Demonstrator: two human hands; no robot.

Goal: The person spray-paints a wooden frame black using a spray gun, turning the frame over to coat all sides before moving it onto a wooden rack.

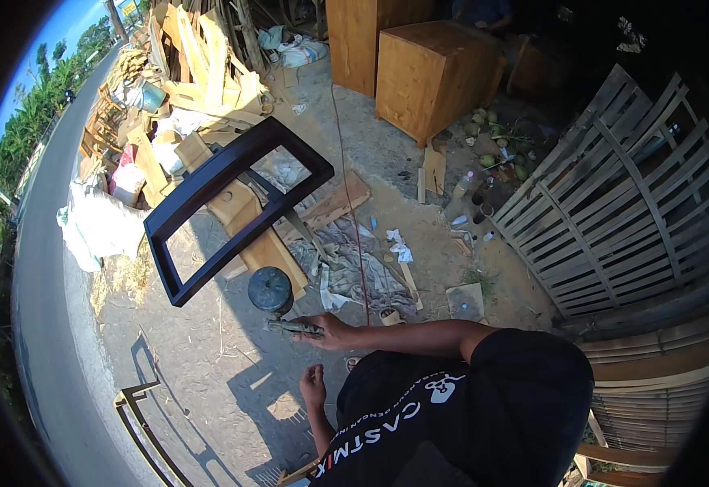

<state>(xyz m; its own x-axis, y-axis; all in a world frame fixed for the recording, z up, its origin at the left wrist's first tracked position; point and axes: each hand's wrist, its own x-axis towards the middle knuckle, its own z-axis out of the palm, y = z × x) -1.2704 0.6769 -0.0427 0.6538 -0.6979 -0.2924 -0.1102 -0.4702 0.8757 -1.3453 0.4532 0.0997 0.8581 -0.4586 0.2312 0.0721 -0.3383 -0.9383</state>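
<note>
Slatted panel (637, 183), well right of the right hand (336, 332). Wooden cabinet (407, 89), far beyond it. Dark frame (211, 178), beyond and left of it, apart. Spray gun (296, 326) with black cup (271, 290), gripped in its wrapped fingers. Left hand (314, 385), nearer the body, fingers bent; closure impossible to tell.

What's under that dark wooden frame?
Through the opening of the dark frame I see part of a pale plank, a dark bar, crumpled grey material and ground. The plank also shows outside the frame. What lies directly behind its rails is covered.
</note>
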